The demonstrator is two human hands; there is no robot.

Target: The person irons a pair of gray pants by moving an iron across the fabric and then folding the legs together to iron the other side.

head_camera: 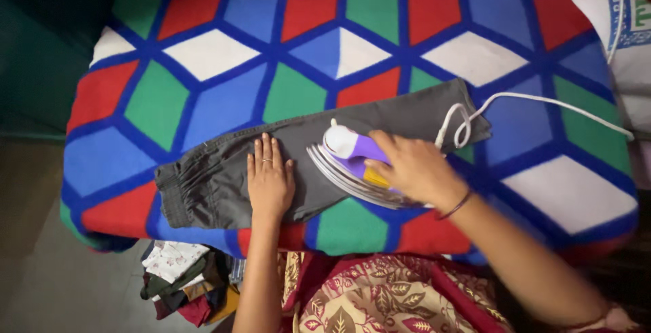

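Note:
Grey trousers (217, 177) lie stretched across a bed covered by a blanket of blue, red, green and white diamonds (203, 82). My left hand (269, 180) lies flat on the trousers near the elastic waistband, fingers together, a ring on one finger. My right hand (413, 169) grips the handle of a white and purple electric iron (352, 163), which rests soleplate down on the trouser leg just right of the left hand. The iron's white cord (536, 99) loops off to the right.
A pile of folded and crumpled clothes (183, 279) sits on the floor below the bed's front edge. A white printed cloth (610, 14) lies at the top right corner. My patterned red and beige garment (380, 299) fills the bottom.

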